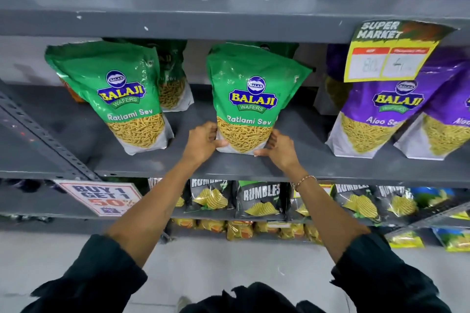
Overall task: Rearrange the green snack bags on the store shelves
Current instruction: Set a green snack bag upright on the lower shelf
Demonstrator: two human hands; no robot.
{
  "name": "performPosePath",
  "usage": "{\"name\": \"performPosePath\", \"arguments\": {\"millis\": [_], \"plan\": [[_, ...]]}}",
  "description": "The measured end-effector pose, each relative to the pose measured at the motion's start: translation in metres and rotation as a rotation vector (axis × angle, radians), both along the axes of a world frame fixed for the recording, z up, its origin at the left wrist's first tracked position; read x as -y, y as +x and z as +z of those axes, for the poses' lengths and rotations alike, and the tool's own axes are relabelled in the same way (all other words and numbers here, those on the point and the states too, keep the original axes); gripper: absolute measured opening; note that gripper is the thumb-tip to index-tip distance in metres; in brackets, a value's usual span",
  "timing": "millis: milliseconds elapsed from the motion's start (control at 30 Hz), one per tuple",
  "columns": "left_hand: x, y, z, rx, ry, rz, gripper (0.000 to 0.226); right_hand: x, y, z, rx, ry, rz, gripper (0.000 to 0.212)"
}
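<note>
A person's left hand (203, 141) and right hand (278, 146) clasp the lower corners of a green snack bag (250, 99) standing upright near the front edge of a grey shelf (254, 168), fingers curled around its sides. A second green bag (119, 94) stands apart toward the shelf's left end.

Grey metal shelving (229, 23) fills the view, its boards stacked one above another; a perforated upright (48, 142) slants across the left end of the middle board; the paint along the upper board's front edge is chipped in small white specks; a pale wall (23, 58) shows behind the left end of the middle board; below the lowest boards lies a light grey floor (229, 267), smooth and evenly lit; soft glare sits on the top board's surface.
</note>
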State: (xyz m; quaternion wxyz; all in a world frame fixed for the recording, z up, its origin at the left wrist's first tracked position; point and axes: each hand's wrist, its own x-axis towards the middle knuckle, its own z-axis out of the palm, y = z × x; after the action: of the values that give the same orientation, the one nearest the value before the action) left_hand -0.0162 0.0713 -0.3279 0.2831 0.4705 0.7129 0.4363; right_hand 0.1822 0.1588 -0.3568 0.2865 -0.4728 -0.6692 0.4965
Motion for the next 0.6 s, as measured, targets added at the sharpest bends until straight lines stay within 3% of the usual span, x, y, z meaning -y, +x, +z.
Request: {"name": "performPosePath", "arguments": {"millis": [600], "plan": [[-0.022, 0.042, -0.021, 0.061, 0.012, 0.056, 0.045, -0.034, 0.035, -0.006, 0.009, -0.032, 0.071, 0.069]]}}
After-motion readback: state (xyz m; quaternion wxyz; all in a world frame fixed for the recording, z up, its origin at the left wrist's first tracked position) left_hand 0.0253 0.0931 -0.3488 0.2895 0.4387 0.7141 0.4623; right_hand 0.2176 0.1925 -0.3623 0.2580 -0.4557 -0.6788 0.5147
